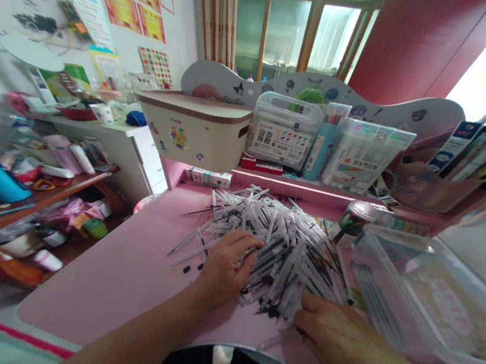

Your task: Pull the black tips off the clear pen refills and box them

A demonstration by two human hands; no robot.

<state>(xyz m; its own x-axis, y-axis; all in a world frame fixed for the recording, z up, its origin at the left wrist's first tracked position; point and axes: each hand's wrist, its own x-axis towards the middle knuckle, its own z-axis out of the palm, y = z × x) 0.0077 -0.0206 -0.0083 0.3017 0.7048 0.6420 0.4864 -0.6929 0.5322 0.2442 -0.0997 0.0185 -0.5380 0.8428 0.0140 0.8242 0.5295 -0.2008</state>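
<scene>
A big loose heap of pen parts [273, 228] covers the middle of the pink desk: clear white barrels, thin black refills and small black caps. At the heap's left side is my left hand [227, 266], its fingers curled toward the thumb over some white pieces; what it grips is hidden. My right hand [325, 324] is closed at the lower right edge of the heap, fingertips bent under and partly out of sight. A blurred clear rod [276, 340] lies beside those fingertips; whether they hold it I cannot tell. Two black caps [187, 269] lie left of my left hand.
To the right stands a clear plastic box [390, 285] with grey pen rods [375, 301] showing through its side. Behind it is a can [357, 218]. A shelf at the back carries a lidded beige bin [196, 131], marker cases [283, 130] and a pen holder [439, 187].
</scene>
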